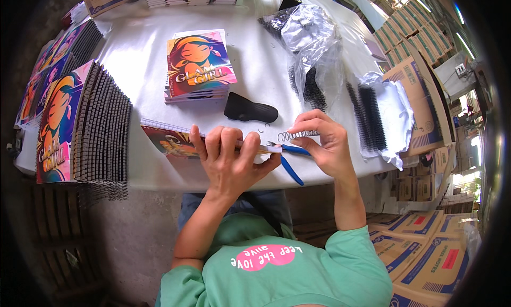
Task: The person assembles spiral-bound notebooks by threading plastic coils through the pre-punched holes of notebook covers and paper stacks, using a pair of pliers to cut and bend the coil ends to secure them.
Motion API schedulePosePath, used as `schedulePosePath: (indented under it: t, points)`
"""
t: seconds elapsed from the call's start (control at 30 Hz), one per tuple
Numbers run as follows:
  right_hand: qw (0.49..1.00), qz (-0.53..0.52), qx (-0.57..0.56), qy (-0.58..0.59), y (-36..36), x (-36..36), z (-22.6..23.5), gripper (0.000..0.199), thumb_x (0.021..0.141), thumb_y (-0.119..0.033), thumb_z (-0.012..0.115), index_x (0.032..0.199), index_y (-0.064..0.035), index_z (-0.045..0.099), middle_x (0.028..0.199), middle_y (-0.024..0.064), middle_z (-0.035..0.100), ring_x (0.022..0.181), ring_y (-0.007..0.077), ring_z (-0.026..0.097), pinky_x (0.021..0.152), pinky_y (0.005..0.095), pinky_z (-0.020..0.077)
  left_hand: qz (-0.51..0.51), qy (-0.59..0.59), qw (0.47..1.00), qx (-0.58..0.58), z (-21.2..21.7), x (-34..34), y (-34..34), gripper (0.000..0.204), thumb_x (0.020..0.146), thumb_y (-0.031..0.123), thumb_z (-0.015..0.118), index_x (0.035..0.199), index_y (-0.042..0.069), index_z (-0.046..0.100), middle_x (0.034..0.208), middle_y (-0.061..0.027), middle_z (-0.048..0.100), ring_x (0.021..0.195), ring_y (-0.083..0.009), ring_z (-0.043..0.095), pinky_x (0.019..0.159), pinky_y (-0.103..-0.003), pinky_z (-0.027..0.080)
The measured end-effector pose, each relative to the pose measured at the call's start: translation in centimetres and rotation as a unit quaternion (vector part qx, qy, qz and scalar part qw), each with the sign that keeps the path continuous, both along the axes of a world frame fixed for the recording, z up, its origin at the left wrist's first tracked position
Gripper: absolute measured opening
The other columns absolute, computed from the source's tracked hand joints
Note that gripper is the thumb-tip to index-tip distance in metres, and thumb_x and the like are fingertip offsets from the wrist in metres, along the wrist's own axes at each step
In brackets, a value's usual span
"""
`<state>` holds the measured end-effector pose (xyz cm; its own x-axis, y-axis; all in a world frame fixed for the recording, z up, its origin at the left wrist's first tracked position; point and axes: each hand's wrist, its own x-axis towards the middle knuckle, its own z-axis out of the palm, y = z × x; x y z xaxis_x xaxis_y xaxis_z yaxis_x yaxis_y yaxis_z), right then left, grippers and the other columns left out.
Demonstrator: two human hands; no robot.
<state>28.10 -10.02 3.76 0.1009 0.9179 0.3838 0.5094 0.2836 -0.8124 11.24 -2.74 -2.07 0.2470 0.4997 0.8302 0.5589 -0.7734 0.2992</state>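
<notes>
My left hand (pixel 226 160) is closed on a notebook (pixel 169 142), held at a slant over the near part of the table, its colourful cover partly behind my fingers. In my right hand (pixel 331 144), a dark spiral binding coil (pixel 302 133) is pinched between thumb and fingers, with its free end pointing toward the notebook's edge. Blue-handled pliers (pixel 291 169) lie just below the coil, their jaws partly hidden by the notebook and my left fingers. Beyond my hands rests a smooth black object (pixel 250 109) whose kind I cannot make out.
A stack of illustrated notebooks (pixel 199 67) sits mid-table. Tall piles of spiral-bound notebooks (pixel 101 126) stand at the left. A clear plastic bag (pixel 316 48) holds dark coils; more coils (pixel 367 115) lie on white paper at the right, beside an open cardboard box (pixel 418 107).
</notes>
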Motion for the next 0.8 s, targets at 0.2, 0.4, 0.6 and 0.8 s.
schedulePosePath:
  t: [0.2, 0.4, 0.6, 0.8]
  points:
    - [0.998, 0.052, -0.029, 0.026, -0.2, 0.0, -0.1, 0.032, 0.072, 0.011, 0.067, 0.098, -0.0077, 0.07, 0.092, 0.004, 0.059, 0.083, 0.013, 0.057, 0.07, 0.0247, 0.0458, -0.008, 0.018, 1.0, -0.012, 0.3, -0.1, 0.1, 0.039, 0.061, 0.047, 0.072, 0.078, 0.015, 0.057, 0.078, -0.003, 0.045, 0.086, -0.0236, 0.046, 0.106, -0.057, 0.015]
    - [0.994, 0.083, -0.069, -0.004, -0.1, 0.6, 0.6, 0.031, 0.073, 0.01, 0.065, 0.098, -0.0072, 0.07, 0.09, 0.005, 0.059, 0.082, 0.0143, 0.058, 0.07, 0.0253, 0.0462, -0.012, 0.073, 0.997, -0.022, 0.9, -0.5, 0.1, 0.043, 0.062, 0.047, 0.077, 0.083, 0.016, 0.057, 0.08, -0.0029, 0.042, 0.086, -0.0231, 0.047, 0.104, -0.056, 0.019]
    - [0.974, 0.1, -0.199, -0.032, -0.1, 0.3, 3.7, 0.038, 0.075, 0.002, 0.065, 0.113, -0.005, 0.06, 0.078, 0.0056, 0.06, 0.072, 0.0131, 0.057, 0.063, 0.0236, 0.0449, -0.022, 0.097, 0.994, -0.053, 1.3, -0.7, -0.2, 0.052, 0.06, 0.055, 0.072, 0.094, 0.017, 0.061, 0.083, -0.0035, 0.043, 0.086, -0.0224, 0.047, 0.102, -0.054, 0.023]
    - [0.985, 0.083, -0.12, -0.093, 0.1, -0.8, 1.8, 0.062, 0.079, -0.015, 0.07, 0.133, -0.0108, 0.04, 0.087, 0.0066, 0.06, 0.069, 0.0122, 0.058, 0.059, 0.0211, 0.045, 0.024, 0.062, 0.998, -0.014, 0.8, -2.6, 0.7, 0.064, 0.055, 0.059, 0.072, 0.103, 0.018, 0.061, 0.089, -0.0041, 0.046, 0.096, -0.0234, 0.046, 0.104, -0.056, 0.021]
